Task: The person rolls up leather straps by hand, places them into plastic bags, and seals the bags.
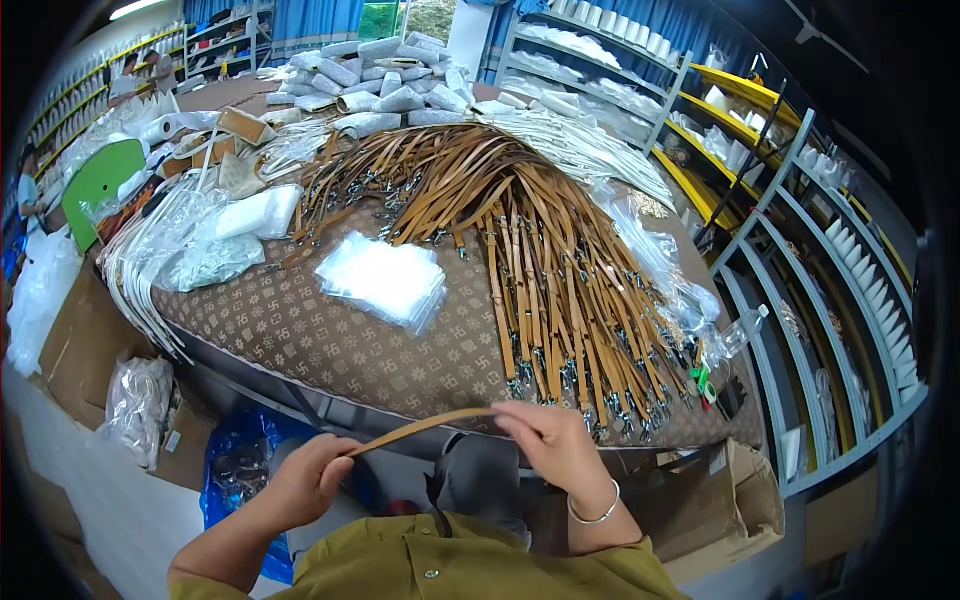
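Observation:
A tan leather strap (420,427) is stretched between my two hands, in front of the table's near edge. My left hand (308,480) pinches its left end, and my right hand (556,452) grips the other end, thumb and fingers closed. Whether the strap's ends carry clips is hidden by my fingers. On the table beyond lies a large heap of similar tan straps (540,280) with metal clips, some hanging toward the near edge. A stack of clear plastic bags (385,280) lies left of the heap.
The table has a brown patterned cover (290,335). Bubble-wrapped rolls (400,85) pile up at the back, with white straps (590,145) beside them. A cardboard box (720,510) stands below right, a blue bag (240,470) below left. Metal shelves (830,270) line the right.

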`<act>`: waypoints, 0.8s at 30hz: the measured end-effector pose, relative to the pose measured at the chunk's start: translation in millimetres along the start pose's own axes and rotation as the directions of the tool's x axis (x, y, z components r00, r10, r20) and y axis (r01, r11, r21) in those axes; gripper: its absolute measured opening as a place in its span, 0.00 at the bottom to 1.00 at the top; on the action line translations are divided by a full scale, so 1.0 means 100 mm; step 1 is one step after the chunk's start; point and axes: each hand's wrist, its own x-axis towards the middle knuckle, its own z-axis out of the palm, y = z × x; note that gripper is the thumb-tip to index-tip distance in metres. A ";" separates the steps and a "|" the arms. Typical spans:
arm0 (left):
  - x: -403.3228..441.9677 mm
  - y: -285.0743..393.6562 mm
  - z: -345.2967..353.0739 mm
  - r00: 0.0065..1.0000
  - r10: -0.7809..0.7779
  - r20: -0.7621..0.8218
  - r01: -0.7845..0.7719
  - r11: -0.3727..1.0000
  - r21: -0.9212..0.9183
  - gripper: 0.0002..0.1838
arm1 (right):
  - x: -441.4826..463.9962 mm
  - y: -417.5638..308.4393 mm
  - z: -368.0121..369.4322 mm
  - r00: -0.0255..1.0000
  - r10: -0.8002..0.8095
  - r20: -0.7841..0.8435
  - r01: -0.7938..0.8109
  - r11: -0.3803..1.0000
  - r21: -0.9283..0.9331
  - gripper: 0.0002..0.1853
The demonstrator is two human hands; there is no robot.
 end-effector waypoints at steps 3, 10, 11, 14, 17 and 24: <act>-0.13 -0.07 0.23 0.794 -0.292 0.533 0.605 0.466 -0.646 0.08 | 0.05 -0.02 0.04 0.958 0.022 -0.286 0.017 0.991 0.136 0.10; -0.13 0.02 0.32 0.762 0.102 0.639 0.647 -0.115 -0.753 0.10 | 0.08 -0.03 0.03 0.915 0.328 -0.237 -0.201 0.876 0.439 0.10; -0.12 0.02 0.32 0.781 0.107 0.616 0.624 -0.201 -0.756 0.12 | 0.08 -0.03 0.03 0.886 0.416 -0.207 -0.268 0.822 0.503 0.10; 0.06 0.18 0.20 0.953 0.048 0.299 0.303 -0.159 -0.940 0.16 | 0.07 0.10 0.15 0.899 0.437 0.010 -0.373 0.756 0.537 0.12; 0.43 0.35 0.04 0.983 -0.183 -0.026 -0.063 -0.202 -0.977 0.14 | -0.05 0.15 0.54 0.826 0.452 0.338 -0.561 0.599 0.571 0.17; 0.88 0.16 0.41 0.969 -0.103 -0.224 0.087 0.993 -0.081 0.10 | -0.11 -0.24 0.49 0.946 0.050 0.321 -0.142 0.952 0.272 0.08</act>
